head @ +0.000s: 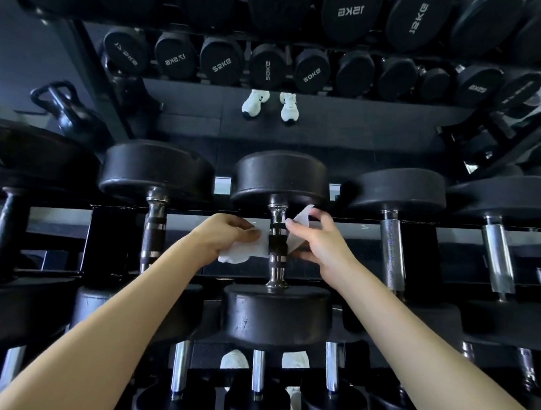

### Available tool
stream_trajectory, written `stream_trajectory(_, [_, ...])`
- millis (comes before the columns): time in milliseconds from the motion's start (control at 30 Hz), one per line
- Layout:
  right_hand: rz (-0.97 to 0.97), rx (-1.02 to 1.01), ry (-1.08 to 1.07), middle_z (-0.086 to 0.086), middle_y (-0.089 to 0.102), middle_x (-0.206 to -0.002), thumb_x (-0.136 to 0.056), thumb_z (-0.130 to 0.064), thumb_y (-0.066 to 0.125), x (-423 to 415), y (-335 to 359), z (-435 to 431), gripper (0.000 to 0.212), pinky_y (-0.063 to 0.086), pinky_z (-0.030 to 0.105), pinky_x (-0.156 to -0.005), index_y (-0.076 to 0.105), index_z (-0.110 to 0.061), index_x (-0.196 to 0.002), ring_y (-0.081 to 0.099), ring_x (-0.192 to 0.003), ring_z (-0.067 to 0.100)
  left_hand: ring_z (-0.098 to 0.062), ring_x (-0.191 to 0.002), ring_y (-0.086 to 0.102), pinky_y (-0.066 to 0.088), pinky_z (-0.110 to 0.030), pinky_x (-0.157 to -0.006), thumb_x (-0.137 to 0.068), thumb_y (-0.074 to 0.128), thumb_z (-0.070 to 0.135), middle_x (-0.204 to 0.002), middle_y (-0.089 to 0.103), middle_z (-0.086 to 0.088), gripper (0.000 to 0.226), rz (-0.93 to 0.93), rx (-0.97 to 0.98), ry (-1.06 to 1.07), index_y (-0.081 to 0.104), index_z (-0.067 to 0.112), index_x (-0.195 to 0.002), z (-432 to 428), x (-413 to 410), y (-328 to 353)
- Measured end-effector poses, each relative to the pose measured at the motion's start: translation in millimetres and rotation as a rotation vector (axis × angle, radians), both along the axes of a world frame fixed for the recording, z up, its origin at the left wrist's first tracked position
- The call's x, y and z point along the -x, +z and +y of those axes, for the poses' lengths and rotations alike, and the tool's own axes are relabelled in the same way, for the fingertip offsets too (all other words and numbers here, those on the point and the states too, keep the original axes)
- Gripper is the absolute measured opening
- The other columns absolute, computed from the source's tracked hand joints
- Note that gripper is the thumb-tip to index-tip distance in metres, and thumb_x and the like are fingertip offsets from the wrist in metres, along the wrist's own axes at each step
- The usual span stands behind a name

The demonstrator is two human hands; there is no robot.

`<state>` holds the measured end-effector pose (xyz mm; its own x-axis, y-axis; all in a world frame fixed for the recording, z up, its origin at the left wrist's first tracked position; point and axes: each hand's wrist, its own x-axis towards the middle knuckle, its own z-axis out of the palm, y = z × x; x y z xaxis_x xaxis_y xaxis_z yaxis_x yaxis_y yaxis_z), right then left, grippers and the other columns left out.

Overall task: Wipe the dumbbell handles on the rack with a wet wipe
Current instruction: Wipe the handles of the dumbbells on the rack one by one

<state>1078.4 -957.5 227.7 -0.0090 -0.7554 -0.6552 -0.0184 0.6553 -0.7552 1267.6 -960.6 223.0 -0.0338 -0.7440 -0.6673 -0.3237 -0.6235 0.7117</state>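
Wipe is looped behind the handle of the middle dumbbell on the rack, around the handle's upper half, just under the far head. Left grip pinches the wipe's left end w/ curled fingers; right grip pinches the right end btwn thumb & fingers. One grip each side, both just beside the handle.

Room: lengthways the handle is boxed in by its 2 heads. Sideways the gaps are open: left neighbour & right neighbour both well apart. The rack runs close behind the grips. Lower tier w/ chrome handles sits under the forearms.

Behind: mirror w/ reversed kg markings, white shoes in it, kettlebell upper left
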Motion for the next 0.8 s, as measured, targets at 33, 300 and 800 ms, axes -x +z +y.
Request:
stream_trajectory(33, [0.074, 0.055, 0.007, 0.001, 0.063, -0.107, -0.080, -0.021, 0.073, -3, 1, -1, 0.039, 0.053, 0.044, -0.089, 0.053, -0.021, -0.114, 0.063, -0.099, 0.021, -0.016, -0.069, 0.061, 0.048, -0.017, -0.059, -0.081, 0.072, 0.022, -0.076, 0.065, -0.004, 0.013, -0.009, 0.012, 0.006, 0.068, 0.013, -0.088, 2, 1, 4])
stream_trajectory(300, [0.280, 0.399, -0.017, 0.001, 0.069, -0.076, -0.084, -0.004, 0.066, 15, 14, 15, 0.015, 0.058, 0.027, -0.065, 0.072, -0.017, -0.080, 0.066, -0.073, 0.016, -0.013, -0.065, 0.057, 0.044, -0.021, -0.055, -0.074, 0.077, 0.019, -0.067, 0.062, 0.003, 0.009, -0.226, 0.253, 0.123, 0.069, 0.016, -0.074, 7, 4, 16])
stream_trajectory(800, [0.419, 0.647, -0.230, -0.004, 0.067, -0.066, -0.082, -0.004, 0.065, 15, 50, 13, 0.012, 0.048, 0.016, -0.062, 0.071, -0.014, -0.079, 0.066, -0.060, 0.003, -0.004, -0.055, 0.062, 0.046, -0.011, -0.055, -0.066, 0.076, -0.010, -0.061, 0.068, 0.005, 0.033, -0.111, 0.405, 0.370, 0.051, 0.011, -0.072, 16, -1, 52])
